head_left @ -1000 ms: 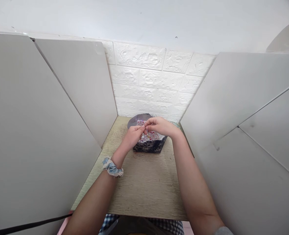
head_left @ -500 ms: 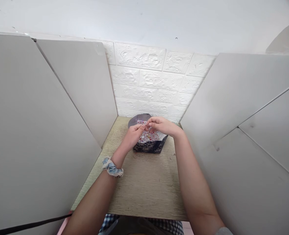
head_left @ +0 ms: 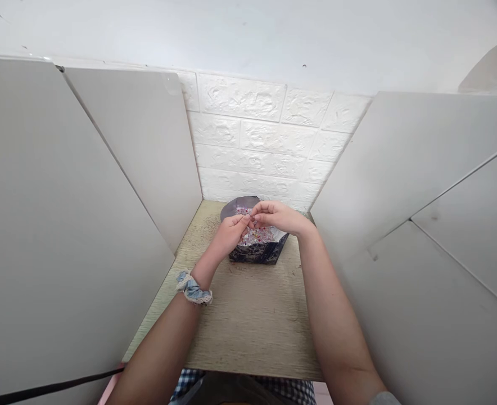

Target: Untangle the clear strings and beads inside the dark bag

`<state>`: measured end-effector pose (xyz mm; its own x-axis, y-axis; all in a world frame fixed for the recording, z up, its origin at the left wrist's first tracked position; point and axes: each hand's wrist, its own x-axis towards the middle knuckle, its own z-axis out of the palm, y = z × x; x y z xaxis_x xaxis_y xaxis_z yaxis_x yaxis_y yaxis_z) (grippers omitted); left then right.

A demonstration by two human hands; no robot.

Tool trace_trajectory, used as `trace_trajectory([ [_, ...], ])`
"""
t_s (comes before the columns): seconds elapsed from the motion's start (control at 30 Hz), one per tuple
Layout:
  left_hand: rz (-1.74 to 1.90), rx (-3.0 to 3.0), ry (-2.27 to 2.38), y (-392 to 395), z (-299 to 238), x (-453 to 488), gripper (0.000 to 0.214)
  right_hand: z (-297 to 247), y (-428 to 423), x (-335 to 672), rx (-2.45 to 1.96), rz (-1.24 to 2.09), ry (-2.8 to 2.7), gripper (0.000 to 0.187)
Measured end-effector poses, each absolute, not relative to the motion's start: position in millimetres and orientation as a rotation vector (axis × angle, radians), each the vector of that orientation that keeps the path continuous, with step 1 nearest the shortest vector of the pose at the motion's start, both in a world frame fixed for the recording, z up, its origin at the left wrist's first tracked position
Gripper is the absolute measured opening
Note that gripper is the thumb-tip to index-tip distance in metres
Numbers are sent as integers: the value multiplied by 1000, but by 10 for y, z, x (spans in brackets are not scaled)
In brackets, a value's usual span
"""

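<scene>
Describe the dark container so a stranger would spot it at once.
Find the white brick-patterned wall and the wood-grained tabletop running up to it. Near the tabletop's far end, beneath the left hand and right hand, sits the container. Unlike the pale panels on either side, it has dark, mottled sides and holds small, glittering pink, red and clear pieces.

Beads [head_left: 252,237] lie in a box [head_left: 252,253] on a tabletop [head_left: 257,315], before a wall [head_left: 259,132] and between left panels [head_left: 141,140] and right panels [head_left: 370,180], with the left hand [head_left: 230,233] and right hand [head_left: 279,217] above
</scene>
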<state>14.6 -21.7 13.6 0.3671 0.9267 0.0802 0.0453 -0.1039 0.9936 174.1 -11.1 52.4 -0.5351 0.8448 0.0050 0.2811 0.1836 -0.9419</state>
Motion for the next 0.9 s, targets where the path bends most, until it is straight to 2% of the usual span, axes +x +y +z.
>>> trace_trajectory([
  [0.9,938,1577,978,-199,101,136,40,567,-163,1676,-1097,1313,-1971,11],
])
